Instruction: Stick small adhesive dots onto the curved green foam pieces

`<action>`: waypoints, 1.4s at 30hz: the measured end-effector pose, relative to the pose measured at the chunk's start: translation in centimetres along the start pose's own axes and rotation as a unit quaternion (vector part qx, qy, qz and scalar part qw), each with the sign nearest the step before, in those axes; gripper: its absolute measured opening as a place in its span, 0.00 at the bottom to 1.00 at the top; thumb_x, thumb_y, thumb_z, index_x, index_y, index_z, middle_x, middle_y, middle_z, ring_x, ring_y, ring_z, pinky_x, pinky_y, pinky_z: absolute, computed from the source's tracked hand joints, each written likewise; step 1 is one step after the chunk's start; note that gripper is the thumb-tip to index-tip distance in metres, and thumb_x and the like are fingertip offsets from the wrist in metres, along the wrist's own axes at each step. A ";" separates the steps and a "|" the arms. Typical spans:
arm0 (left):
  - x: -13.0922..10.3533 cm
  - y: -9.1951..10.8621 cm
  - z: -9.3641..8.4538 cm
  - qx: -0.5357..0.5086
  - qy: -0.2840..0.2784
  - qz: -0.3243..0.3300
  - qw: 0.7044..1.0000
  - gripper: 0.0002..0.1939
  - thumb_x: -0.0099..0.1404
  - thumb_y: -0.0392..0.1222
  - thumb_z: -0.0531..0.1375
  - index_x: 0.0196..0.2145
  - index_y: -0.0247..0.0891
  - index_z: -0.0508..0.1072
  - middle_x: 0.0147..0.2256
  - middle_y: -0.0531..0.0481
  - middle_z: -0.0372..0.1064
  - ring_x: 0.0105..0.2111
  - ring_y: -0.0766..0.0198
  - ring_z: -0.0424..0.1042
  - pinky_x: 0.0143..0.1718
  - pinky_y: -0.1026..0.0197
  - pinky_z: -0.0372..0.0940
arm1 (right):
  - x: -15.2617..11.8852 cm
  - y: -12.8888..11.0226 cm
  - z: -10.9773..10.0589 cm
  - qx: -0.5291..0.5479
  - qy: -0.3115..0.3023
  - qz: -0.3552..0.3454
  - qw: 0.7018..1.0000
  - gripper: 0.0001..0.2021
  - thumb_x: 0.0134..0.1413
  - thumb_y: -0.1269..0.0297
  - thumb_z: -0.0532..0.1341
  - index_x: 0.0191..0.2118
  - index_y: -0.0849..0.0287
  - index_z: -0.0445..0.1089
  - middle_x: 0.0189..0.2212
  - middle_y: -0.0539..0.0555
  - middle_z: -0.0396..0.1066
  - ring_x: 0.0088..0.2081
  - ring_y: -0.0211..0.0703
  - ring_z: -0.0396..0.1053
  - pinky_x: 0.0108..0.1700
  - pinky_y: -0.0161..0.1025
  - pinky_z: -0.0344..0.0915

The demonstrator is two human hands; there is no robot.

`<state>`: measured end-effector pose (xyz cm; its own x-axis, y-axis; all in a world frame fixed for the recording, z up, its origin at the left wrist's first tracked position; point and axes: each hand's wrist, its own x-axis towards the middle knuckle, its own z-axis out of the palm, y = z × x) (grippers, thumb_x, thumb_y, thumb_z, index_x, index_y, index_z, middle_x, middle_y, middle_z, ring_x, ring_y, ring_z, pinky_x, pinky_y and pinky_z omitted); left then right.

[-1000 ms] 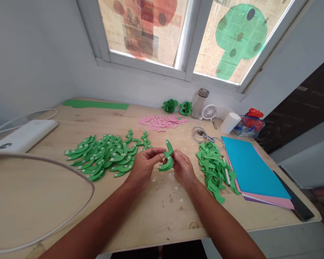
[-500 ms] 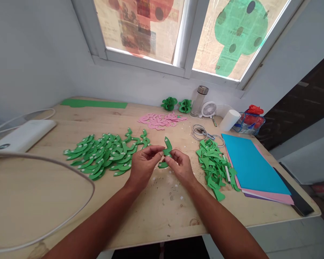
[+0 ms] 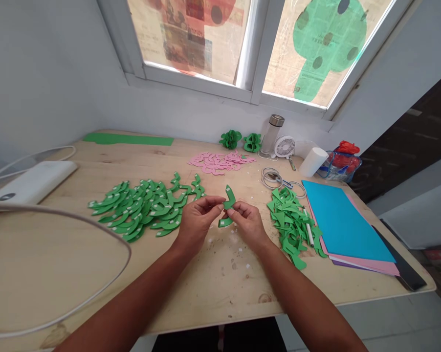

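Between my two hands is a curved green paper cutout [image 3: 230,196] with small white squares on its ends. My left hand [image 3: 198,220] pinches it from the left with thumb and fingertips. From the right, my right hand [image 3: 248,222] has thumb and fingers closed on its middle. The fingertips hide part of the cutout. Left of my hands lies a pile of similar green paper cutouts [image 3: 140,210], many with white squares. To the right is a heap of green paper scraps [image 3: 288,220] with a white pen [image 3: 309,233] on it.
Pink paper cutouts [image 3: 218,163] and two green paper ornaments [image 3: 231,139] lie at the back, near a glass bottle [image 3: 272,136] and a small fan [image 3: 284,146]. Blue paper [image 3: 348,220] tops a stack at right. A cable [image 3: 127,254] loops at left beside a white power bank [image 3: 40,183].
The cutout has shifted very slightly between my fingers, its lower end a little further right. Both hands keep their pinch on it.
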<state>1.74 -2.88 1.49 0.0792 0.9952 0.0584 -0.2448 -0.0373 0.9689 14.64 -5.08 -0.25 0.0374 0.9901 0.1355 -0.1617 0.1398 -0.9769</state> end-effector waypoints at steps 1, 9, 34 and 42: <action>0.0 0.0 0.0 -0.001 -0.004 -0.002 1.000 0.08 0.47 0.39 0.67 0.29 0.37 0.77 0.29 0.50 0.74 0.30 0.63 0.71 0.37 0.61 0.65 | 0.0 0.0 0.0 0.007 0.004 0.005 1.000 0.09 0.46 0.57 0.65 0.25 0.58 0.72 0.24 0.50 0.72 0.27 0.38 0.66 0.31 0.35 0.63; 0.0 0.1 -0.2 0.013 -0.064 0.016 0.998 0.13 0.51 0.41 0.64 0.37 0.37 0.75 0.33 0.48 0.71 0.35 0.61 0.69 0.37 0.61 0.66 | 0.5 0.3 -0.3 0.109 0.082 0.041 0.990 0.08 0.41 0.61 0.67 0.24 0.59 0.71 0.21 0.48 0.71 0.26 0.36 0.66 0.32 0.34 0.61; -0.4 -0.7 0.2 0.284 -0.110 0.230 0.924 0.06 0.54 0.35 0.59 0.32 0.41 0.71 0.32 0.50 0.68 0.34 0.61 0.66 0.35 0.60 0.62 | 0.8 1.1 -0.3 0.194 0.114 0.074 0.972 0.07 0.37 0.65 0.68 0.24 0.59 0.70 0.24 0.49 0.72 0.26 0.35 0.65 0.28 0.32 0.58; -0.5 -1.0 0.2 0.306 -0.102 0.260 0.910 0.05 0.56 0.38 0.61 0.32 0.42 0.72 0.33 0.49 0.66 0.35 0.59 0.65 0.37 0.58 0.61 | 0.7 1.2 0.0 0.194 0.107 0.071 0.973 0.07 0.38 0.66 0.68 0.24 0.59 0.69 0.25 0.49 0.72 0.26 0.35 0.65 0.28 0.32 0.58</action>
<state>2.16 -3.39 0.54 0.2997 0.7929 0.5306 0.2781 -0.6046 0.7464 14.46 -4.19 -1.34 0.1849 0.9800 -0.0735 -0.5391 0.0387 -0.8414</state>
